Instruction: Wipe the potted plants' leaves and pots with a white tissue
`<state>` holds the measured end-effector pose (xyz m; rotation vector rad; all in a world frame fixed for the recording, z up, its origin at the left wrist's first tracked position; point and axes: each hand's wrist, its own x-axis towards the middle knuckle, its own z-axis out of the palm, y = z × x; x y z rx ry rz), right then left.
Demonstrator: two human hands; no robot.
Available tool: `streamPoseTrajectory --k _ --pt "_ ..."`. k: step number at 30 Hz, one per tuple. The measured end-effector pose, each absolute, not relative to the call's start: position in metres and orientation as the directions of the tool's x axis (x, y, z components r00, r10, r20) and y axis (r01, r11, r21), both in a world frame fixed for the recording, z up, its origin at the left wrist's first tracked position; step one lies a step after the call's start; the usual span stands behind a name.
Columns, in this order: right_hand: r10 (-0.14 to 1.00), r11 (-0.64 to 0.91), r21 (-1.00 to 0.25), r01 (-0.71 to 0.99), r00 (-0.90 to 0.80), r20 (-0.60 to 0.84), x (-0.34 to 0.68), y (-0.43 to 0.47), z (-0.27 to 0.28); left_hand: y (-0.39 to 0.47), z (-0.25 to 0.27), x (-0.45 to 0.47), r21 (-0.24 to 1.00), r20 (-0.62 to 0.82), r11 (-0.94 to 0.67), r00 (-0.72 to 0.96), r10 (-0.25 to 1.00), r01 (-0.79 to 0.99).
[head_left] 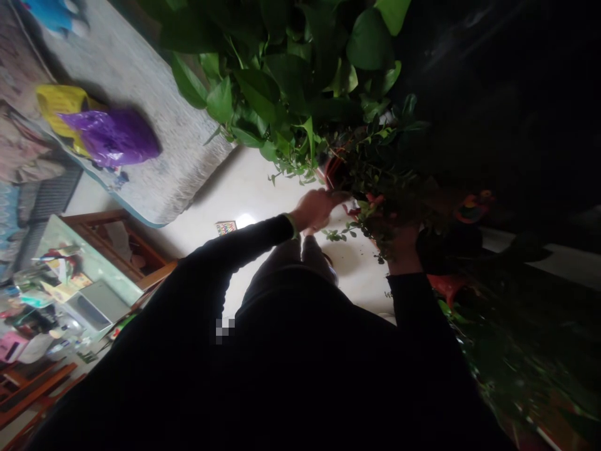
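Note:
My left hand (313, 209) reaches in from the left with its fingers curled together at the edge of a small-leaved plant (375, 181). What those fingers grip, if anything, is hidden. Beside them, in shadow, shows part of a reddish-brown pot (334, 170). My right hand (399, 244) is among the leafy stems on the right side. Foliage and darkness cover most of its fingers, so their grip is unclear. Thin leafy sprigs (342, 234) hang between the two hands. Above both hands spreads a bushy plant with large green leaves (263, 88).
A grey-covered bed or couch (164, 131) at left bears a purple plastic bag (115, 136) and a yellow item (61, 109). A cluttered glass-topped table (113, 275) stands lower left. Dark bits lie on the pale floor (361, 269). A red stool-like object (451, 288) and more foliage are right.

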<state>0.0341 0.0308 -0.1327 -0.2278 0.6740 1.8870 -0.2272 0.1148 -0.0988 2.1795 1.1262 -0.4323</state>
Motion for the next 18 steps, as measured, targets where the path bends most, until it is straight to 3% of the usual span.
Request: streamPoseTrajectory --k 3,7,10,14,18 --pt "0.684 -0.305 0.303 -0.903 -0.429 -0.590 0.034 0.032 -0.132 0.145 -0.098 -0.243 0.366 -0.466 -0.378 0.519 0.717 0.851" --pt "0.633 -0.363 0.195 -0.911 -0.395 -0.666 0.035 0.033 -0.132 0.150 -0.098 -0.245 0.394 -0.441 -0.345 0.504 0.742 0.852" --pt "0.610 -0.434 0.113 -0.894 -0.384 -0.693 0.034 0.032 -0.129 0.120 -0.097 -0.229 0.361 -0.561 -0.307 0.468 0.683 0.881" --pt "0.632 -0.507 -0.056 -0.860 -0.327 -0.702 0.032 0.030 -0.126 0.076 -0.095 -0.204 0.487 -0.602 -0.293 0.560 0.570 0.822" --pt "0.697 -0.436 0.014 -0.900 -0.347 -0.627 0.034 0.029 -0.134 0.064 -0.095 -0.196 0.468 -0.668 -0.219 0.505 0.547 0.856"
